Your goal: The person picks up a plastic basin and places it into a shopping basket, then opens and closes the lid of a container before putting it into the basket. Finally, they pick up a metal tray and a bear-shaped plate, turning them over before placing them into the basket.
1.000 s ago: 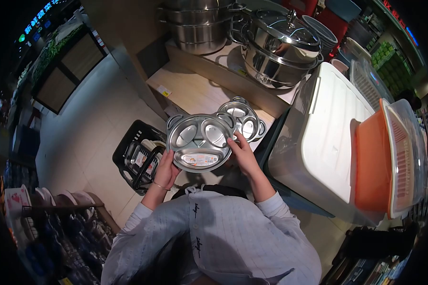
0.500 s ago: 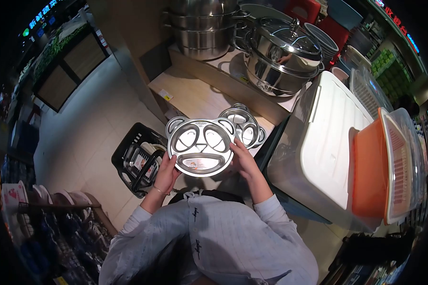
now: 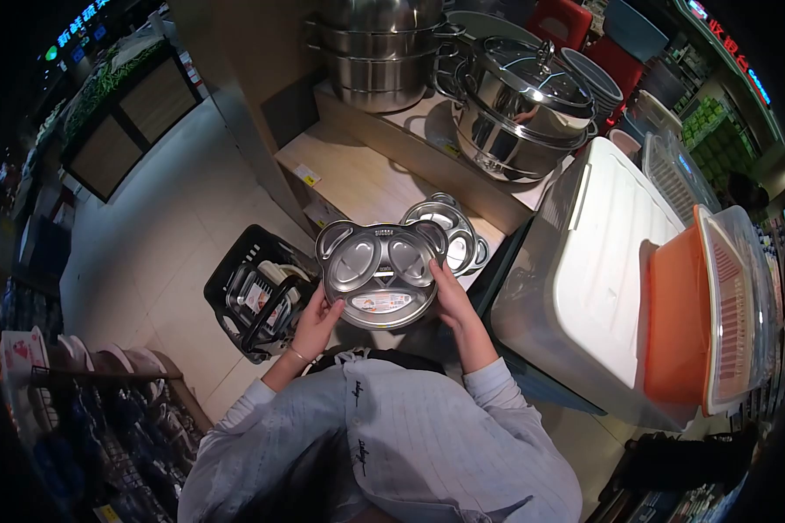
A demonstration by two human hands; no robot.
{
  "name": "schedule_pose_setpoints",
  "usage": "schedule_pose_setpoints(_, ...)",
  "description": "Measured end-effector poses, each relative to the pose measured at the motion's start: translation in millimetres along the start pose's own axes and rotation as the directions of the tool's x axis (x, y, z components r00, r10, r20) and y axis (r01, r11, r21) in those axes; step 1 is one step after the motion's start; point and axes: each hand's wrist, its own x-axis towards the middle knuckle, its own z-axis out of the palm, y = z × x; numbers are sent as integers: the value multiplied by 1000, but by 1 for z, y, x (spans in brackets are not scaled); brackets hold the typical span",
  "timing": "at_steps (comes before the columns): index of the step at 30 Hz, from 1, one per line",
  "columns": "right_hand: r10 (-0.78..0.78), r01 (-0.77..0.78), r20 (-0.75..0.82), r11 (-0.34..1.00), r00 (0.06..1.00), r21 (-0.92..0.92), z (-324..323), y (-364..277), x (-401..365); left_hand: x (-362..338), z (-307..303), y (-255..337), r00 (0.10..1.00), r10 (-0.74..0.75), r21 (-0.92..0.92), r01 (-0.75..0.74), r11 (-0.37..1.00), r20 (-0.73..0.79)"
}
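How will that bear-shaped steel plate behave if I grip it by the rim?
Probably stiff: the bear-shaped steel plate shows no sag though held only at its edges by the left hand and right hand. Its polished surface likely makes it slippery. Shallow and thin-looking, so probably light.

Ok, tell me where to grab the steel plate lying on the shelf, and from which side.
Pinch the shelf plate by its raised rim on the right edge, coming in from the right. It lies flat on the wooden shelf, so probably only the rim offers a hold, and the held plate, between left hand and right hand, covers its near left part.
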Motion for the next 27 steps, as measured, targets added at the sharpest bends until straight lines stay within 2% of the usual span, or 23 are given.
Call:
schedule_pose_setpoints(5, 9, -11, -28, 996, 1000, -90, -13, 4, 7, -3, 0, -3, 1000, -9, -14, 9, 1000, 27)
schedule_pose_setpoints(7, 76, -76, 48, 997, 996, -17, 0, -8, -7, -3, -1, -3, 1000, 4, -22, -3, 1000, 21)
schedule_pose_setpoints(9, 83, -81, 89, 996, 993, -29, -2, -9, -7, -6, -3, -1, 1000, -13, 118, 11, 993, 13)
schedule_pose_setpoints(10, 90, -85, 130, 996, 987, -41, -2, -11, -8, -7, -1, 1, 1000, -16, 116, 14, 993, 12)
schedule_pose_setpoints(11, 93, -88, 127, 995, 988, -42, -2, -12, -10, -6, 0, 5, 1000, -8, 104, 8, 995, 7)
schedule_pose_setpoints(13, 131, -130, 21, 991, 991, -33, 9, -22, -23, -6, 0, 7, 1000, -3, 90, 3, 996, -1)
schedule_pose_setpoints(17, 118, -117, 76, 993, 990, -15, -6, -15, -15, -2, -5, -1, 1000, -17, 145, 21, 989, -24)
schedule_pose_setpoints(19, 114, -113, 61, 993, 992, -20, -2, -20, -21, 1, 1, 8, 998, -52, 9, 52, 999, -39)
schedule_pose_setpoints(20, 90, -92, 100, 996, 991, 17, -1, -22, -23, -1, 3, 14, 986, -160, -58, 158, 986, -47)
schedule_pose_setpoints(21, 66, -74, 137, 996, 988, 56, 0, -24, -25, 0, 3, 13, 985, -167, -60, 163, 985, -52)
schedule_pose_setpoints(22, 75, -83, 137, 995, 988, 57, 0, -25, -26, 0, 2, 13, 975, -211, -144, 201, 969, -64)
schedule_pose_setpoints(23, 75, -105, 218, 986, 973, 131, 1, -28, -26, 1, 2, 13, 964, -256, -228, 234, 945, -73)
schedule_pose_setpoints(24, 68, -132, 295, 970, 953, 203, 1, -29, -25, 2, 2, 15, 966, -245, -225, 222, 949, -79)
schedule_pose_setpoints(27, 98, -176, 288, 949, 953, 260, 6, -32, -24, 6, 4, 19, 971, -235, -336, 206, 919, -48)
